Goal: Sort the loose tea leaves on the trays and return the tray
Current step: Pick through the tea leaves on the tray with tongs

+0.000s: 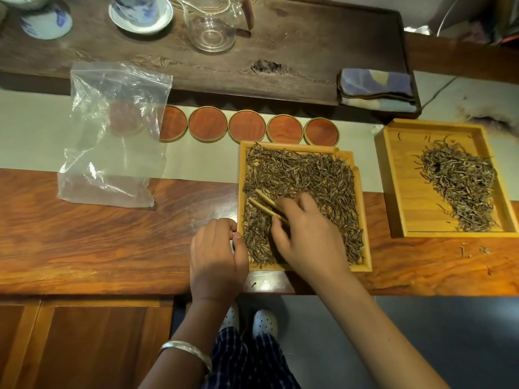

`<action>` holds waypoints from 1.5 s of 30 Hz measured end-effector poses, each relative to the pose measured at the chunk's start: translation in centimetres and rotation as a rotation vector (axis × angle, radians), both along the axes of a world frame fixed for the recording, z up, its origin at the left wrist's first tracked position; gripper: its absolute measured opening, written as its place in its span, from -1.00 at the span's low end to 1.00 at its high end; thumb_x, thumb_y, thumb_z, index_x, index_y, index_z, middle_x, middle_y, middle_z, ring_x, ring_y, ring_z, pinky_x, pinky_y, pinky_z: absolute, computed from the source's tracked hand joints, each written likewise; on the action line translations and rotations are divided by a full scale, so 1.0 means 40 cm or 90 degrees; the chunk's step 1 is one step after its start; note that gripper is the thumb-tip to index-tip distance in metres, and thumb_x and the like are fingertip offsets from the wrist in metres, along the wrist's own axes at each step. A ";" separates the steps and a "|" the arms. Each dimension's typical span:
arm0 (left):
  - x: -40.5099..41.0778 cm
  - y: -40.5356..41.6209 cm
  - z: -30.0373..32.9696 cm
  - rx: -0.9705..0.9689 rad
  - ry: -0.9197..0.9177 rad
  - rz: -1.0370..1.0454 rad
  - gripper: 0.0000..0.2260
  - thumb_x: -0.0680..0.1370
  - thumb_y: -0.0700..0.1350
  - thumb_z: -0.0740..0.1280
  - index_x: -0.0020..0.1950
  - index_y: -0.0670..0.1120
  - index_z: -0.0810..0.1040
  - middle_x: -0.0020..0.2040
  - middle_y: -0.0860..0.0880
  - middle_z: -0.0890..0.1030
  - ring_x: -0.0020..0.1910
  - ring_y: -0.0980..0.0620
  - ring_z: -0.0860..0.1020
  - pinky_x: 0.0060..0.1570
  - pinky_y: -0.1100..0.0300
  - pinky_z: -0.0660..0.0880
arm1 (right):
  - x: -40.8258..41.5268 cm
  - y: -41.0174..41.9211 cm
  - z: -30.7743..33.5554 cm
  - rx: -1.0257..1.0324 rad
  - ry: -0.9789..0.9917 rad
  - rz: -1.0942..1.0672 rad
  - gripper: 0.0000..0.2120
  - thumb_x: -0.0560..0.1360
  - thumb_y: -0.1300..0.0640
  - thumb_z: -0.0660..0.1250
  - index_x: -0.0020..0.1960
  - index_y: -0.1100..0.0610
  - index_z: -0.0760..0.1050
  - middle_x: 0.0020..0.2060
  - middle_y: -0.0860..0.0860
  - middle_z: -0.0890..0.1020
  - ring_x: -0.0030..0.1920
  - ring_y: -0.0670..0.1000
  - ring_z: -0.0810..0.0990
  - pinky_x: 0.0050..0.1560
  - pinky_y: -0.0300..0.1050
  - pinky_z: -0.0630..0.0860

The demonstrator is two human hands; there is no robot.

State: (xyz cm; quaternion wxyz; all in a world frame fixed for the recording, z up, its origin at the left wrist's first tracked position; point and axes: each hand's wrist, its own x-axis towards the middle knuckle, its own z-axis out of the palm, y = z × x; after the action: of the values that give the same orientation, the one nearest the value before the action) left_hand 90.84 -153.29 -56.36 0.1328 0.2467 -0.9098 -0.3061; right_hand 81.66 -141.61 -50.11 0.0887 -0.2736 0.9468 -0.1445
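Observation:
A bamboo tray (365,214) lies in front of me, spread thick with loose tea leaves (309,175). My right hand (306,234) is over this tray and pinches bamboo tweezers (265,204), whose tips point up-left into the leaves. My left hand (216,256) sits at the tray's left edge with its thumb on the rim and its fingers curled against the outside. A second bamboo tray (398,178) to the right holds a smaller pile of tea leaves (460,183).
A clear plastic bag (112,136) lies at the left. A row of round wooden coasters (247,127) runs behind the near tray. Further back stand a glass pitcher (210,26), porcelain cups (140,12) and a folded cloth (376,88). Stray leaves (474,251) dot the table.

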 end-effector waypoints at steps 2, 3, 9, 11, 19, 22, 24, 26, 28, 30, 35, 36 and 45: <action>0.000 0.000 0.000 0.000 0.002 -0.001 -0.83 0.52 -0.13 0.12 -0.11 -0.15 0.48 -0.23 -0.05 0.46 -0.24 0.00 0.37 -0.19 0.13 0.31 | 0.006 0.004 -0.001 -0.007 -0.012 0.007 -0.70 0.57 0.00 0.17 0.25 0.07 0.44 -0.01 0.02 0.44 -0.24 0.07 0.57 -0.36 -0.04 0.54; 0.000 0.000 -0.001 0.000 0.002 0.000 -0.83 0.52 -0.13 0.12 -0.11 -0.15 0.47 -0.23 -0.06 0.46 -0.24 0.01 0.37 -0.19 0.14 0.30 | 0.008 0.009 0.001 -0.020 -0.014 0.007 -0.71 0.57 0.00 0.18 0.25 0.07 0.45 -0.01 0.02 0.45 -0.23 0.06 0.57 -0.36 -0.03 0.55; -0.001 0.000 0.000 -0.010 0.011 0.000 -0.84 0.51 -0.14 0.13 -0.13 -0.16 0.47 -0.24 -0.06 0.45 -0.25 0.01 0.35 -0.19 0.15 0.27 | 0.037 0.070 0.016 -0.043 0.006 -0.027 -0.74 0.52 0.04 0.28 0.18 0.09 0.51 -0.06 0.02 0.49 -0.34 0.02 0.55 -0.52 -0.09 0.50; -0.002 0.001 0.000 -0.011 0.012 0.000 -0.84 0.51 -0.14 0.13 -0.13 -0.16 0.47 -0.24 -0.07 0.45 -0.25 -0.01 0.36 -0.19 0.14 0.28 | 0.049 0.079 0.015 -0.036 -0.001 -0.031 -0.74 0.52 0.05 0.29 0.17 0.09 0.52 -0.06 0.01 0.48 -0.35 0.01 0.55 -0.53 -0.09 0.50; -0.003 -0.001 0.003 -0.007 0.007 -0.011 -0.85 0.51 -0.15 0.13 -0.11 -0.17 0.47 -0.23 -0.07 0.45 -0.25 -0.01 0.37 -0.20 0.09 0.32 | 0.031 0.037 0.007 -0.013 -0.009 -0.028 -0.73 0.55 0.03 0.23 0.21 0.08 0.48 -0.01 0.03 0.46 -0.28 0.04 0.57 -0.43 -0.05 0.54; -0.002 -0.002 0.002 -0.004 0.001 -0.011 -0.85 0.51 -0.14 0.14 -0.11 -0.16 0.46 -0.23 -0.07 0.45 -0.25 -0.01 0.37 -0.20 0.09 0.32 | 0.028 0.025 0.010 -0.029 0.005 -0.024 -0.76 0.54 0.04 0.25 0.17 0.10 0.49 -0.04 0.04 0.47 -0.30 0.02 0.55 -0.46 -0.09 0.52; -0.001 -0.001 0.001 -0.006 -0.001 -0.013 -0.85 0.51 -0.14 0.13 -0.11 -0.16 0.46 -0.23 -0.07 0.45 -0.25 -0.02 0.37 -0.20 0.08 0.33 | 0.030 0.016 0.007 -0.019 0.001 -0.011 -0.76 0.55 0.04 0.23 0.18 0.09 0.48 -0.03 0.04 0.47 -0.30 0.04 0.56 -0.44 -0.07 0.53; -0.002 -0.001 0.001 -0.005 -0.001 -0.012 -0.85 0.51 -0.14 0.13 -0.12 -0.16 0.46 -0.24 -0.07 0.45 -0.25 -0.02 0.37 -0.20 0.08 0.32 | 0.031 0.013 0.003 -0.007 -0.008 -0.009 -0.74 0.56 0.02 0.21 0.20 0.09 0.47 -0.02 0.05 0.46 -0.28 0.07 0.56 -0.42 -0.07 0.52; -0.002 -0.002 0.001 -0.007 0.002 -0.011 -0.84 0.51 -0.14 0.12 -0.13 -0.16 0.46 -0.24 -0.06 0.44 -0.26 0.00 0.35 -0.20 0.11 0.30 | 0.031 0.019 0.004 -0.009 -0.013 -0.024 -0.73 0.56 0.01 0.20 0.20 0.08 0.47 0.01 0.04 0.46 -0.28 0.07 0.57 -0.41 -0.06 0.52; -0.002 -0.002 0.000 -0.012 0.004 -0.013 -0.84 0.52 -0.13 0.12 -0.12 -0.16 0.46 -0.25 -0.07 0.44 -0.26 0.01 0.35 -0.20 0.13 0.29 | 0.036 0.022 0.008 -0.022 -0.006 -0.035 -0.74 0.55 0.02 0.23 0.18 0.09 0.49 -0.01 0.04 0.48 -0.30 0.06 0.57 -0.44 -0.08 0.51; -0.003 -0.001 0.000 -0.016 -0.001 -0.015 -0.84 0.52 -0.14 0.12 -0.13 -0.16 0.46 -0.25 -0.08 0.44 -0.26 -0.02 0.36 -0.21 0.10 0.31 | 0.060 0.002 0.015 -0.045 0.000 0.034 -0.76 0.53 0.04 0.25 0.15 0.08 0.51 -0.07 0.03 0.48 -0.35 0.03 0.55 -0.50 -0.08 0.52; -0.003 -0.001 0.000 -0.015 -0.002 -0.013 -0.84 0.52 -0.14 0.12 -0.13 -0.16 0.45 -0.25 -0.08 0.44 -0.27 -0.03 0.36 -0.22 0.07 0.32 | 0.064 0.000 0.013 -0.026 -0.002 0.051 -0.76 0.54 0.03 0.23 0.15 0.08 0.50 -0.06 0.03 0.48 -0.34 0.03 0.55 -0.49 -0.08 0.52; -0.005 -0.003 0.003 0.012 -0.012 -0.008 -0.83 0.50 -0.10 0.11 -0.12 -0.15 0.45 -0.24 -0.05 0.43 -0.25 -0.03 0.36 -0.21 0.06 0.32 | 0.072 0.081 0.012 -0.052 -0.005 0.001 -0.75 0.53 0.04 0.25 0.17 0.07 0.50 -0.06 0.00 0.48 -0.35 -0.02 0.55 -0.52 -0.13 0.51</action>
State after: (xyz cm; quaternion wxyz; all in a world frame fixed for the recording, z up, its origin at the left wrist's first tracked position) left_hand 90.65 -153.41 -56.22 0.1200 0.2453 -0.9095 -0.3133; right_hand 84.52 -138.39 -49.64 0.0811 -0.2773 0.9395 -0.1840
